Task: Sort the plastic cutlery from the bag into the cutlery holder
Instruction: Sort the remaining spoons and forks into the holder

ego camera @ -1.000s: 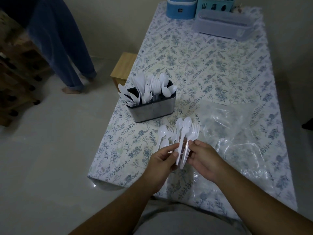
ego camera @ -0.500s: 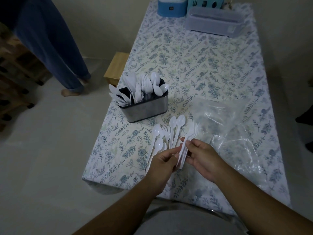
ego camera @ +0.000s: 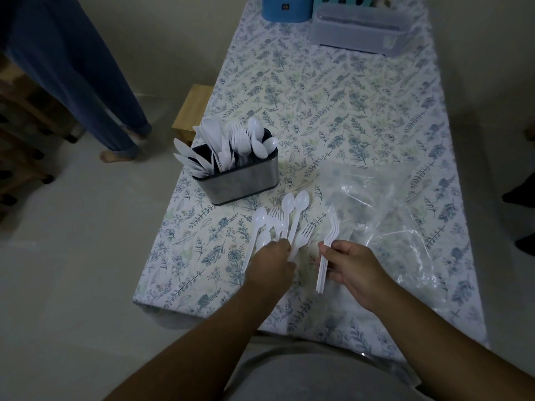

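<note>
So the hands have split apart since a moment ago: the right hand (ego camera: pixel 351 266) has pulled away with a small stack of forks (ego camera: pixel 328 247), grip closed around their handles, tines pointing up the bench (ego camera: pixel 347 105). The left hand (ego camera: pixel 270 260) stays down on the loose pile of spoons and forks (ego camera: pixel 285 219) near the bench's front-left edge, fingers curled on the handles, though I can't tell if it's actually pinching any. The cutlery holder (ego camera: pixel 241 180) sits just behind the pile by the left edge, already stuffed with knives, forks and spoons. The clear bag (ego camera: pixel 385 215) lies crumpled toward the right edge. Blue container (ego camera: pixel 285 7) and grey box (ego camera: pixel 359 33) sit at the far end. Someone's legs (ego camera: pixel 86 82) stand off to the left by a wooden stool (ego camera: pixel 192 111).
</note>
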Tool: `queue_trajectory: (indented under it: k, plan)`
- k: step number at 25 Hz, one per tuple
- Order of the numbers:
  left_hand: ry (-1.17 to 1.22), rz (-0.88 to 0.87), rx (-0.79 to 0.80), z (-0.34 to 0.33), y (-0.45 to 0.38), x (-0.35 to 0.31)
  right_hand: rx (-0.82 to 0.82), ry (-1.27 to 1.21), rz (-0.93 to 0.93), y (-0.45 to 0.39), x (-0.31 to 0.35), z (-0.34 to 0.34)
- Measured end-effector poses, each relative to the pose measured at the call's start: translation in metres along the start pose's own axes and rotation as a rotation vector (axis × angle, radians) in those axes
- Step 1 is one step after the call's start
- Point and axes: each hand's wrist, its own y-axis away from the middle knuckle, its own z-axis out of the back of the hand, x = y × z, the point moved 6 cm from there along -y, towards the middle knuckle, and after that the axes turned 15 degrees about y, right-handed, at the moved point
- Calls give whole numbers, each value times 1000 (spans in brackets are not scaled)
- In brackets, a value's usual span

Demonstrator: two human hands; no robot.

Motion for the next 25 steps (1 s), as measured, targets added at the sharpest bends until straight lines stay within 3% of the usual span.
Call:
queue_trajectory:
  k: [4,7,10,17,19,22,25]
  plan:
    - [-89,3,-2,-11,-4,-1,23,30,-5,2,-5,5]
    - [212,88,-61,-4,3,-6,23,56,-6,2,-5,8]
    - [465,138,-5,-11,13,-17,71,62,17,0,-4,4]
    - [548,21,130,-5,22,-30,161,81,41,-1,1,-9]
    - [497,3,118,6,21,-23,177,111,30,-1,1,-16]
    - [294,60,-76,32,16,9,163,128,11,0,1,-27]
    - [55,58,-98,43,10,42,153,127,-10,-1,1,-32]
